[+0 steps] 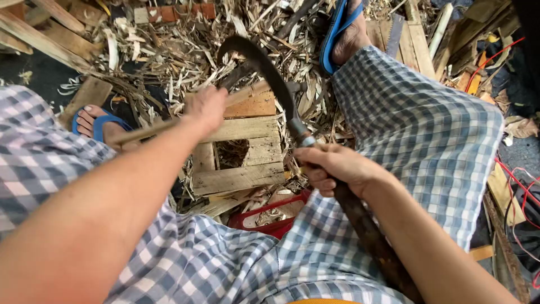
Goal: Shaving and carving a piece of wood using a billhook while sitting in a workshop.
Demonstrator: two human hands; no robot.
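Observation:
My right hand (336, 169) grips the dark wooden handle of a curved sickle-like knife (279, 84). Its blackened blade arcs up and left over a small wooden crate (239, 149). My left hand (207, 107) is closed around a thin bamboo strip (140, 133) that lies across the crate's top, under the blade. The strip runs left toward my left foot. Both my knees, in blue-and-white checked cloth, frame the crate.
Bamboo shavings and splinters (180, 56) cover the ground ahead. Wooden planks (50, 28) lie at the upper left and upper right. My feet wear blue sandals (104, 125). A red plastic stool edge (270, 217) shows below the crate. Red wires (520, 191) trail at the right.

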